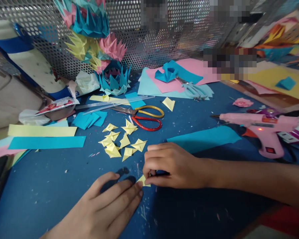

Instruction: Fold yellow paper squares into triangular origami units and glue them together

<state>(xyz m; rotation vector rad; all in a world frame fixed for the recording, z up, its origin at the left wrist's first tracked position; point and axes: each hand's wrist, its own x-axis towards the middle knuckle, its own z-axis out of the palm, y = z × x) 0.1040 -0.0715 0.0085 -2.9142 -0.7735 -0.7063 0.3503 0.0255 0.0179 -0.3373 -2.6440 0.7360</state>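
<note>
A small yellow paper piece [145, 182] lies on the blue table, partly hidden by fingertips. My left hand [107, 202] rests palm down with its fingers stretched out, their tips pressing the paper's left side. From the right, my right hand [173, 166] pinches the same piece between thumb and curled fingers. Just beyond both hands sit several folded yellow paper pieces [112, 150] with pointed ends. Behind them lie scissors [136, 113] with one yellow and one red handle. A blue paper strip [204, 138] extends past my right hand.
A pink glue gun [261, 124] with a lit orange light lies at right. Blue paper squares [91, 119] and a blue strip [47, 142] are at left. Paper flowers [114, 78] stack against the perforated metal panel [139, 49]. Light-blue scissors [194, 89] rest on coloured sheets.
</note>
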